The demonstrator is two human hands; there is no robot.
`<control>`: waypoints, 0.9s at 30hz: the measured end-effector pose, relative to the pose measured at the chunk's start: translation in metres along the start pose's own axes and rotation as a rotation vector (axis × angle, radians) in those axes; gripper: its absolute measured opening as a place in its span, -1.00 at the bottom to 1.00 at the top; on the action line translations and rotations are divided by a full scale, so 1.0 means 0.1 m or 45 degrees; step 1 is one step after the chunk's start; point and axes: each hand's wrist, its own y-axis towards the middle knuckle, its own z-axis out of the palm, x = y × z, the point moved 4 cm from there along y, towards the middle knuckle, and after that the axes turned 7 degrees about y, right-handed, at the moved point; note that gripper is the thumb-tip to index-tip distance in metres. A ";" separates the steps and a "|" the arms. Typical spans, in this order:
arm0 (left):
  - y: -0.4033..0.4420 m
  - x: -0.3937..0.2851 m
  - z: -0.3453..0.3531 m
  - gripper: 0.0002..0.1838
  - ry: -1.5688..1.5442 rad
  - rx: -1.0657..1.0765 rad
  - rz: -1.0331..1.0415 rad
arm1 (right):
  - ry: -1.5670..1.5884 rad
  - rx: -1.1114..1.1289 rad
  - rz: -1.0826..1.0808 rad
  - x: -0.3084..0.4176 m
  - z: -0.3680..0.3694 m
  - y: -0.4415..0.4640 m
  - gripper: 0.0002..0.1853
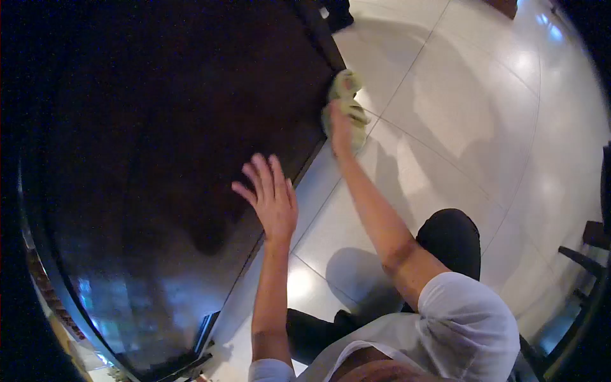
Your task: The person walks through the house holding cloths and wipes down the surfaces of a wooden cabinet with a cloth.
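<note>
The person's white shirt (pixel 468 318) lay nearest the camera, the arms reaching out from it. Ahead, a light green cloth (pixel 358 120) sat bunched at the corner edge of a dark panel (pixel 159 134). The right hand (pixel 342 132) held it there, apparently to keep it pressed to that edge; folds showed on both sides of the hand, though blur hid how tightly the fingers closed. The left hand (pixel 275 207), fingers spread wide and holding nothing, was over the panel, perhaps for balance; I cannot tell whether it touched. Beyond lay a bent, dark-trousered knee (pixel 450 239) and pale floor tiles (pixel 471 121).
</note>
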 end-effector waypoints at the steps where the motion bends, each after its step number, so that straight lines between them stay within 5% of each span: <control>1: 0.26 0.00 -0.04 -0.39 0.055 0.082 0.075 | -0.176 0.046 -0.207 0.21 0.26 -0.29 -0.26; 2: 0.55 0.01 -0.07 -0.41 0.112 0.161 0.149 | -0.701 0.081 -0.246 -0.01 0.45 -0.62 -0.20; 3: 0.79 0.03 -0.02 -0.41 0.171 0.232 0.218 | -0.713 0.220 -0.479 -0.04 0.60 -0.99 -0.22; 5: 1.02 0.00 0.02 -0.42 0.380 0.163 0.359 | -0.720 0.480 -0.511 -0.26 0.72 -1.70 -0.31; 9: 1.04 -0.05 0.12 -0.42 0.540 0.139 0.406 | -0.983 0.791 -0.416 -0.09 0.57 -1.55 -0.39; 14: 1.02 -0.08 0.06 -0.42 0.669 0.068 0.402 | -0.791 0.391 -0.706 0.30 0.29 -0.53 -0.41; 18: 1.06 -0.05 0.14 -0.40 0.660 0.061 0.415 | -0.590 0.134 -0.647 0.32 0.32 -0.24 -0.35; 21: 1.04 -0.05 0.12 -0.40 0.604 0.055 0.392 | -0.641 0.052 -0.432 0.09 0.59 -0.88 -0.37; 25: 1.06 -0.06 0.14 -0.41 0.666 0.037 0.421 | -0.814 0.679 -0.298 -0.07 0.68 -1.71 -0.38; 27: 1.06 -0.05 0.13 -0.38 0.648 0.079 0.407 | -0.773 0.617 -0.418 -0.06 0.63 -1.54 -0.41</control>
